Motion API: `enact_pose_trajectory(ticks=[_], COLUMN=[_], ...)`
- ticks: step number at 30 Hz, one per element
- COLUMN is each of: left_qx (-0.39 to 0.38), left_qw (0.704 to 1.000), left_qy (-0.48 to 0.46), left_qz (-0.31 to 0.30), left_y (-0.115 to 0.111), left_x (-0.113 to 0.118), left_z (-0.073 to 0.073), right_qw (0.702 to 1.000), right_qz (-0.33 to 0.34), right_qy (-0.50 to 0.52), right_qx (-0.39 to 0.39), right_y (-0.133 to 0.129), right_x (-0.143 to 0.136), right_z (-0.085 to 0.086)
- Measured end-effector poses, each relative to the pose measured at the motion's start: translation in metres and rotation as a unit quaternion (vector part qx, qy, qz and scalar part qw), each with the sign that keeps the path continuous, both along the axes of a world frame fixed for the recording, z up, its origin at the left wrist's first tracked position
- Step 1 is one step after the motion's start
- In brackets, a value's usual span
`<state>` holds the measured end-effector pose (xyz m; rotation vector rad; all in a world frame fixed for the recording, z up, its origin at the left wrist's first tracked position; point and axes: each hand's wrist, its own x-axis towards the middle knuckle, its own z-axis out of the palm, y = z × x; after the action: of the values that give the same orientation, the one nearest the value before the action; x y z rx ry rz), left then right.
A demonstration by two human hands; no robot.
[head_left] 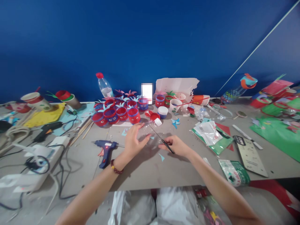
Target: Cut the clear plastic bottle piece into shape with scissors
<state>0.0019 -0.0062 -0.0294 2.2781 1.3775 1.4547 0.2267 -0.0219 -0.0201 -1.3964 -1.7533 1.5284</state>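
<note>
My left hand (136, 140) is curved around a thin clear plastic piece (145, 132), whose outline is hard to make out. In my right hand (176, 145) is a pair of black-handled scissors (167, 145), the thin blade slanting up and left to the plastic. A white cap (157, 122) shows just beyond the plastic; whether it is joined to it I cannot tell. Light blue paper scraps (161, 157) lie below my hands, and more blue pieces (175, 123) beyond the right one. A blue hot glue gun (106, 150) rests left of my left hand.
Behind my hands stand several red and purple decorated cups (133, 116), a bottle with a red cap (105, 87) and a white paper cup (175, 106). A power strip (44, 165) with cables lies left. On the right are a phone (251, 157) and a green packet (234, 172).
</note>
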Motion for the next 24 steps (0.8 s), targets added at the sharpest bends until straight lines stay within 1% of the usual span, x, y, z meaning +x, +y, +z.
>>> enact_pose_trajectory(ticks=[5,10,13,17,20,24], left_qx=[0.036,0.056,0.055,0.039,0.034,0.049], left_qw=[0.998,0.997,0.997,0.999,0.999,0.998], left_qy=[0.047,0.052,0.045,0.035,0.036,0.042], left_qz=[0.004,0.008,0.008,-0.001,0.005,0.015], left_y=[0.0009,-0.0017,-0.0028,-0.0031,-0.0038,-0.0055], left_x=[-0.0007,0.0009,0.0021,0.0025,0.0025,0.0029], left_z=[-0.0052,-0.0027,-0.0005,-0.0021,-0.0041,-0.0042], right_qw=[1.000,0.999,0.999,0.998,0.997,0.996], right_qz=[0.005,0.002,0.011,0.025,0.023,0.012], right_qy=[0.003,-0.016,-0.018,-0.022,-0.034,-0.056], right_qx=[0.008,0.028,0.037,0.051,0.058,0.070], right_y=[0.0007,-0.0004,-0.0008,0.0001,0.0002,-0.0003], right_x=[0.0011,0.0004,0.0009,0.0022,0.0020,0.0004], right_z=[-0.0032,-0.0005,0.0008,0.0000,-0.0004,0.0002])
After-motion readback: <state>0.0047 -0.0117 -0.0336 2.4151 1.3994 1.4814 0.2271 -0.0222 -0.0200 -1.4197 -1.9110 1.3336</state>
